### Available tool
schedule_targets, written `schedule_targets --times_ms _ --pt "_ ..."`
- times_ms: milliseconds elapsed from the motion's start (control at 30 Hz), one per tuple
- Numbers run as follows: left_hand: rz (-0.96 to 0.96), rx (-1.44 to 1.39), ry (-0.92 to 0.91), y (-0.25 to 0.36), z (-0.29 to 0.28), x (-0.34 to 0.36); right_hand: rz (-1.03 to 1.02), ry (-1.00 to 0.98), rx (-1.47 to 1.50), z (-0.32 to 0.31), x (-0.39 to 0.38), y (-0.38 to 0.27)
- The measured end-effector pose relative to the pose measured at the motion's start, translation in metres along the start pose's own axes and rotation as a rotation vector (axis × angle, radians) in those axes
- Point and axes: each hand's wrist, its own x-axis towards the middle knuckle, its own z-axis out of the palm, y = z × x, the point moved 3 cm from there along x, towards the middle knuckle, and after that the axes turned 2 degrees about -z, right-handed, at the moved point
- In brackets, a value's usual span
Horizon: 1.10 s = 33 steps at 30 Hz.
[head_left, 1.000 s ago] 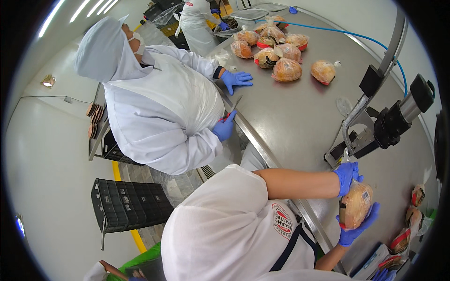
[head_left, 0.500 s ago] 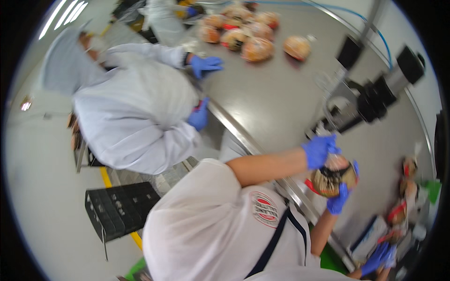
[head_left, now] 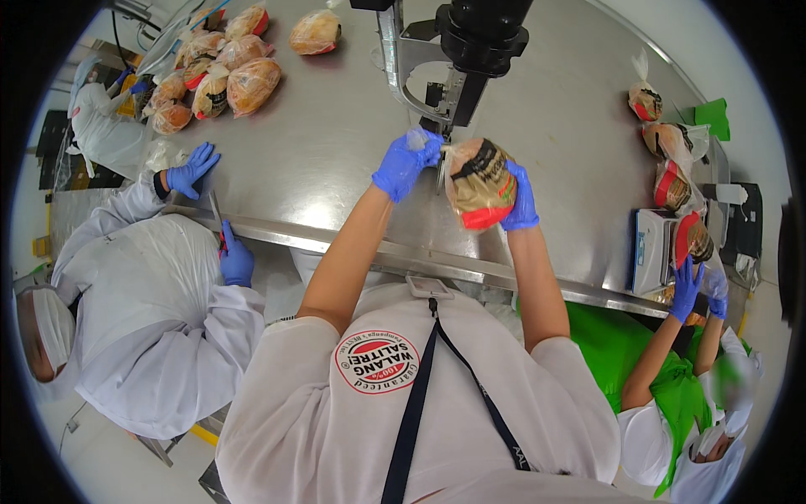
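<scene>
Bagged food (head_left: pixel 479 183), printed black and red: left grip (head_left: pixel 406 165) holds its neck, right grip (head_left: pixel 521 198) its side

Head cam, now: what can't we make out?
All in the head view:
Right hand: some fingers hidden behind the bagged meat.
Bag neck: partly covered by the left hand.
Black-and-metal machine: top cut off by the upper edge.
Knife: handle partly covered by a co-worker's hand.
</scene>
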Motion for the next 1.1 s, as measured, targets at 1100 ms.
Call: schedule_targets --times_ms 1100 --pt "-0.005 0.349 0.465 -0.016 -0.009 0.04 -0.362 -0.255 -0.863 -0.018 0.002 -0.005"
